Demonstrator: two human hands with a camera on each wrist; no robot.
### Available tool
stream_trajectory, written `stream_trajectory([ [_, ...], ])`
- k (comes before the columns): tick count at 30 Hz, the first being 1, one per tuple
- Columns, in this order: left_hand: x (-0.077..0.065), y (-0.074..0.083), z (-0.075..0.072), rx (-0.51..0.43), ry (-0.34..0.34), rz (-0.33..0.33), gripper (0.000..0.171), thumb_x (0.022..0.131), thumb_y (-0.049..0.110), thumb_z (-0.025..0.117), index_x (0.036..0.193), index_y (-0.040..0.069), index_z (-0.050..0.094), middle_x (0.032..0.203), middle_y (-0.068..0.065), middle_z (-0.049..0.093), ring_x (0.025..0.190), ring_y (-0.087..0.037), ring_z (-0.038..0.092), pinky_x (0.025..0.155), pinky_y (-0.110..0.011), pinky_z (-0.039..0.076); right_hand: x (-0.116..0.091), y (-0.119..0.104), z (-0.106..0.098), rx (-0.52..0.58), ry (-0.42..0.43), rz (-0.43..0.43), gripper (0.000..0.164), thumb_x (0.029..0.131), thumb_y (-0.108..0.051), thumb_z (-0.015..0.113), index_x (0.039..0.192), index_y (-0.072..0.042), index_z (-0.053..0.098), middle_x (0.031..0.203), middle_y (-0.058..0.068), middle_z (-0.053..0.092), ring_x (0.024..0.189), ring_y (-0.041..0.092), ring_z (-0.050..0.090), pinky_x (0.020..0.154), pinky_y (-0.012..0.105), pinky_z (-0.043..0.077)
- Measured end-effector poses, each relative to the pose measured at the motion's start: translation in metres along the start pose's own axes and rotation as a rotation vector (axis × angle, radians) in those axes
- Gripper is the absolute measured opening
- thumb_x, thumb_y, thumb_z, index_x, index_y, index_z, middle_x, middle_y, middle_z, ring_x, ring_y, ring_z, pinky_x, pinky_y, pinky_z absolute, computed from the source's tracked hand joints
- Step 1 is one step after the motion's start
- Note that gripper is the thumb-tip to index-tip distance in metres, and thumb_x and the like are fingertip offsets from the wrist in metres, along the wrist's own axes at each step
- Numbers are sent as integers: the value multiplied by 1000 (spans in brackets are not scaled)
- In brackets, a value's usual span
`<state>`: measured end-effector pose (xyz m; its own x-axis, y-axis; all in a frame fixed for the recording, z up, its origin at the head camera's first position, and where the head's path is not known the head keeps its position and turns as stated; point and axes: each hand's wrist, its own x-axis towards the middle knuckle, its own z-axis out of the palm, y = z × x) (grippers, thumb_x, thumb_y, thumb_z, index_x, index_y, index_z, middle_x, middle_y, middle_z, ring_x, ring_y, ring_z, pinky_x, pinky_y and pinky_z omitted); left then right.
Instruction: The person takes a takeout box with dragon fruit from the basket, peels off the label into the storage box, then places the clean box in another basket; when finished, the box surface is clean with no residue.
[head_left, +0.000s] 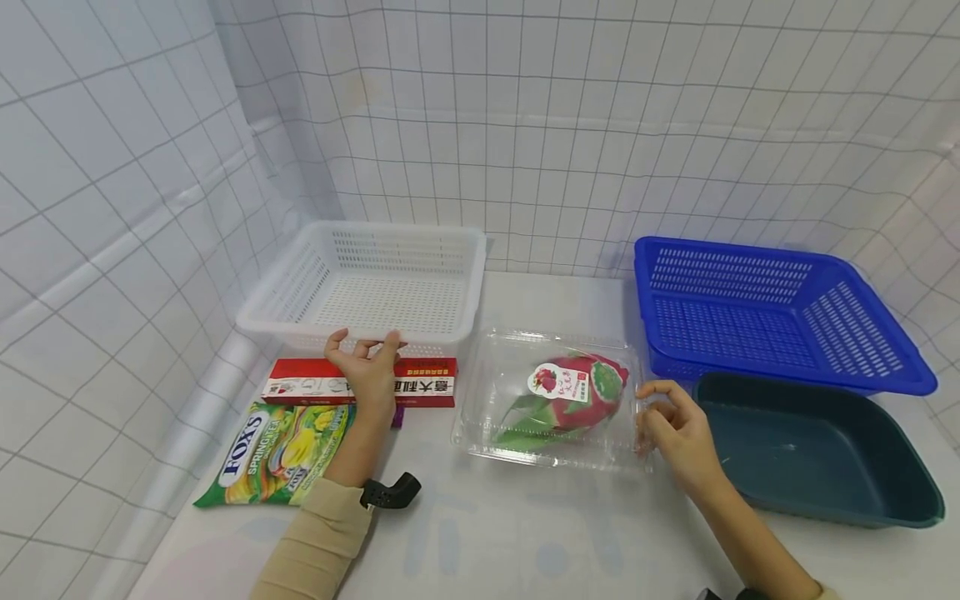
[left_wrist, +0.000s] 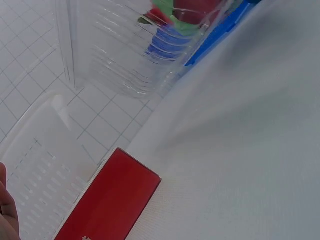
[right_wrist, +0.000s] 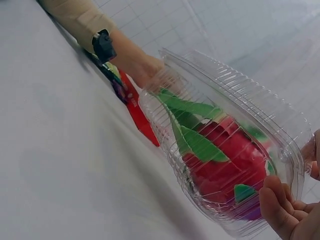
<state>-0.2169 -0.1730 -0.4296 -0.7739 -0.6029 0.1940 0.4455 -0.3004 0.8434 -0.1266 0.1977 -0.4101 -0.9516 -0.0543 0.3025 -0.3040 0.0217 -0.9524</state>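
The clear plastic box (head_left: 483, 396) lies in front of me on the worktop (head_left: 487, 533), between my two hands, its longer side running left to right. My right hand (head_left: 678, 437) is nearer: thumb and fingers pinch the box's right end, on the side towards the blue basket (head_left: 720, 329). My left hand (head_left: 367, 375) is well apart from it, off to the left, fingers spread by the near rim of the white basket (head_left: 390, 292) and above the red carton (head_left: 427, 385); I see nothing in its grasp, and cannot tell whether it touches the rim. Through the ribbed, glossy plastic shows a pinkish-red dragon fruit (head_left: 600, 400) with green leaves and a white label (head_left: 558, 382).
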Motion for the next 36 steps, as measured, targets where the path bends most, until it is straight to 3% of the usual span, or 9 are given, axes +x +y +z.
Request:
stream_trajectory([
  [16, 0, 4, 0, 41, 1, -37, 69, 87, -2, 69, 131, 14, 18, 101, -16, 57, 77, -19, 65, 74, -24, 55, -8, 23, -1, 35, 2, -73, 25, 85, 21, 41, 101, 6, 53, 61, 2, 52, 52, 8, 50, 45, 21, 47],
  [29, 0, 8, -1, 74, -32, -56, 73, 90, 1, 67, 136, 7, 11, 100, -14, 56, 77, -17, 67, 77, -25, 55, -9, 29, 0, 30, -22, -79, 25, 84, 20, 41, 103, 8, 52, 61, 3, 50, 52, 10, 49, 45, 23, 45],
  [33, -2, 11, 1, 133, -42, -88, 69, 92, 7, 66, 136, 11, 13, 99, -12, 56, 81, -18, 68, 81, -26, 54, -8, 27, -1, -39, -25, -55, 27, 85, 20, 40, 105, 7, 52, 61, 3, 49, 50, 11, 47, 44, 25, 43],
  [36, -4, 12, 2, 220, -27, -110, 63, 93, 11, 66, 133, 13, 17, 97, -10, 55, 80, -17, 67, 81, -24, 53, -9, 23, -2, -182, -36, -27, 29, 86, 15, 42, 109, 1, 52, 61, 0, 48, 49, 9, 46, 42, 26, 41],
])
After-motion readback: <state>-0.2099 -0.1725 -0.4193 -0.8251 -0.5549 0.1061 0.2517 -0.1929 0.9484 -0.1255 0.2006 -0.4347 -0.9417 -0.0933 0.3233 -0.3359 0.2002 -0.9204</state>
